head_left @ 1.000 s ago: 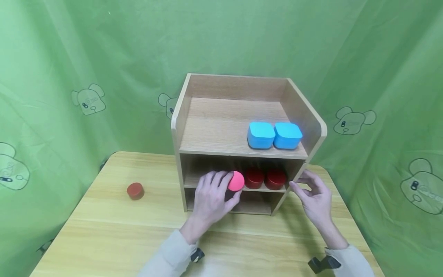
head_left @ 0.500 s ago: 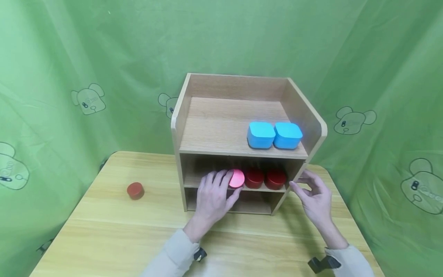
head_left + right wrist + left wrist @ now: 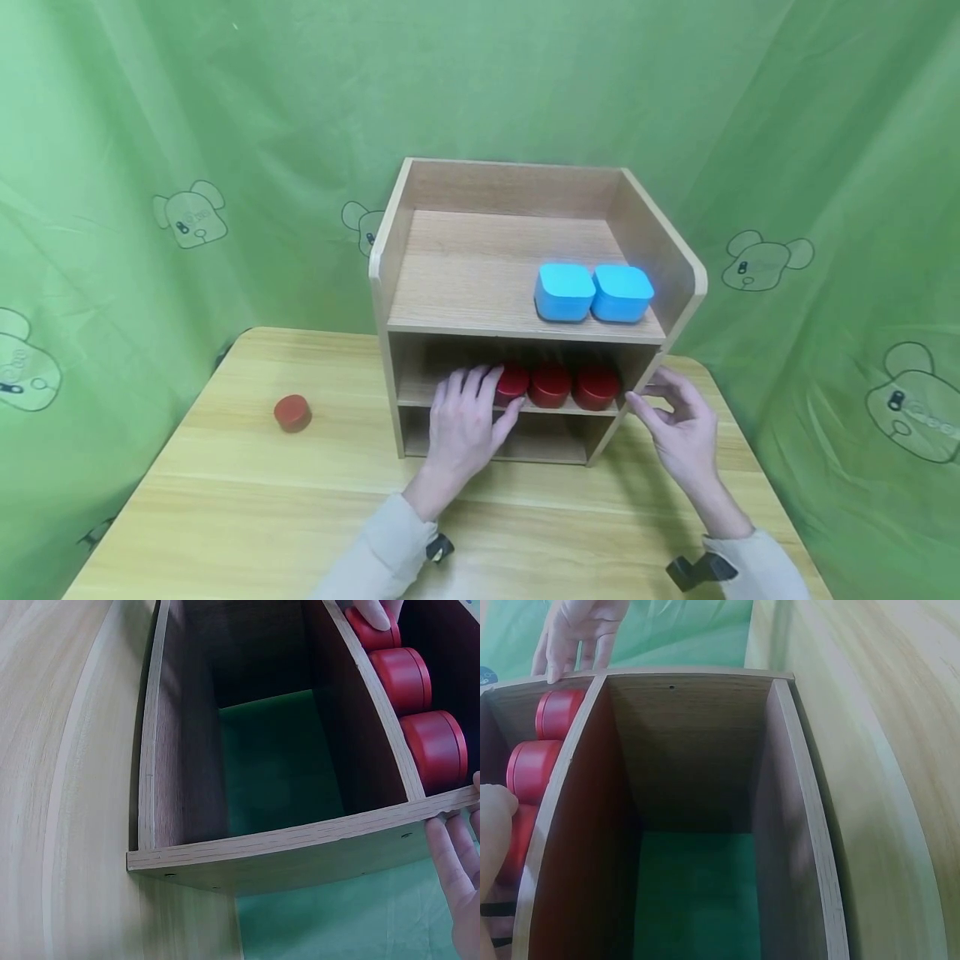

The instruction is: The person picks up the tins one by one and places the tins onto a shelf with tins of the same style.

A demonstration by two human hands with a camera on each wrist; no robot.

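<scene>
My left hand [image 3: 465, 425] reaches into the middle compartment of a small wooden shelf [image 3: 480, 250]. Its fingers and thumb grip a round red tin [image 3: 513, 384] that stands at the compartment's front edge, left of two matching tins, the middle one [image 3: 551, 387] and the right one [image 3: 597, 388]. All three form a row. The left wrist view shows part of the gripped tin [image 3: 517, 847] beside my hand. My right hand [image 3: 684, 433] pinches the shelf's right side panel, thumb at the front edge and fingers [image 3: 450, 859] against the outer face.
Two blue rounded boxes [image 3: 566, 292] sit side by side at the right of the top board. Another red round tin [image 3: 292, 413] lies on the wooden table [image 3: 225, 517], left of the shelf. A green curtain [image 3: 480, 75] hangs behind.
My left hand has carried the red tin slightly inward under the upper board and levelled it beside the other two; its bright top now looks darker. My right hand has stayed put.
</scene>
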